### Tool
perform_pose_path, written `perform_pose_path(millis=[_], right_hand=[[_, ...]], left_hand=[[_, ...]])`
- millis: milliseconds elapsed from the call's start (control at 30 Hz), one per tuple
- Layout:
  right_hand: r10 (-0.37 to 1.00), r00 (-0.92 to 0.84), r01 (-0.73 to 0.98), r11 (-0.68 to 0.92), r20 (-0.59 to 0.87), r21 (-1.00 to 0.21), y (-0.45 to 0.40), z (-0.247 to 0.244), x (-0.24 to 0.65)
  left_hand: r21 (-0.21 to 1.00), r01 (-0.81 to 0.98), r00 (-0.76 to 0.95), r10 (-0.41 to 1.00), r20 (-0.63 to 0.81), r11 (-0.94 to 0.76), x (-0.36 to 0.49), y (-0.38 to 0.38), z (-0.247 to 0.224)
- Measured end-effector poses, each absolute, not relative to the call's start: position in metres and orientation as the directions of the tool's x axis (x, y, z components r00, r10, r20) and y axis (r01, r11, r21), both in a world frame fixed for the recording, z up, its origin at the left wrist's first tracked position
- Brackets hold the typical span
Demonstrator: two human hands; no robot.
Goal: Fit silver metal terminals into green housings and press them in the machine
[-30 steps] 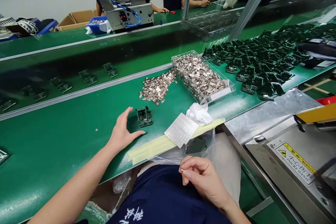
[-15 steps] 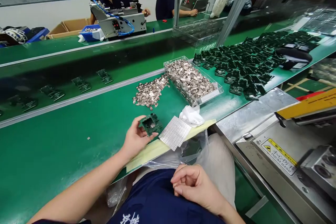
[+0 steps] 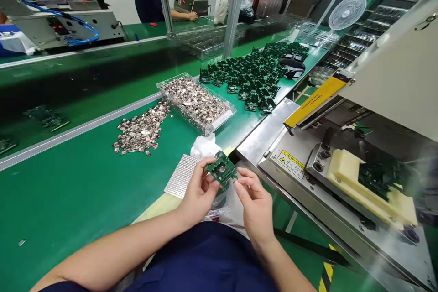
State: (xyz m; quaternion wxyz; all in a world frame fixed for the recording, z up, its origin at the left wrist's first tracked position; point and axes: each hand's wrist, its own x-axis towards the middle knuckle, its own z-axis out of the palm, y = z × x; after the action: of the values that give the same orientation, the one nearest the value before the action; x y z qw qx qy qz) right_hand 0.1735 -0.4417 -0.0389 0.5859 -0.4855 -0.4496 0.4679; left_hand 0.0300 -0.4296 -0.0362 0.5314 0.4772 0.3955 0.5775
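A green circuit board (image 3: 222, 169) with a square cutout is held above the bench edge, in front of my body. My left hand (image 3: 202, 188) grips its left side between thumb and fingers. At the board's right edge, the thumb and fingertips of my right hand (image 3: 252, 194) are pinched on it. Just left of the board lies a silver sheet of small squares (image 3: 181, 175), with a crumpled white cloth (image 3: 205, 146) behind it. Small metal pieces (image 3: 142, 128) are heaped on the green bench, beside a clear tray (image 3: 224, 121) full of similar pieces.
Many green boards (image 3: 256, 73) are piled at the back right, near a black round object (image 3: 292, 67). On the right stands a metal machine (image 3: 290, 171) with a yellow bar (image 3: 315, 102) and a cream fixture (image 3: 362, 191). Co-workers are across the bench.
The view has turned right, showing more of the machine. My right hand has risen from my lap to the board, and my left hand has brought the board closer to my body.
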Motion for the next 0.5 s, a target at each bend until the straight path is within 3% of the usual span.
perform_pose_path(millis=[500], right_hand=[[0.949,0.245,0.100,0.177,0.197,-0.979,-0.431,-0.051,0.132]], left_hand=[[0.944,-0.319,-0.017,0.996,0.087,-0.088,0.035,-0.441,-0.050]])
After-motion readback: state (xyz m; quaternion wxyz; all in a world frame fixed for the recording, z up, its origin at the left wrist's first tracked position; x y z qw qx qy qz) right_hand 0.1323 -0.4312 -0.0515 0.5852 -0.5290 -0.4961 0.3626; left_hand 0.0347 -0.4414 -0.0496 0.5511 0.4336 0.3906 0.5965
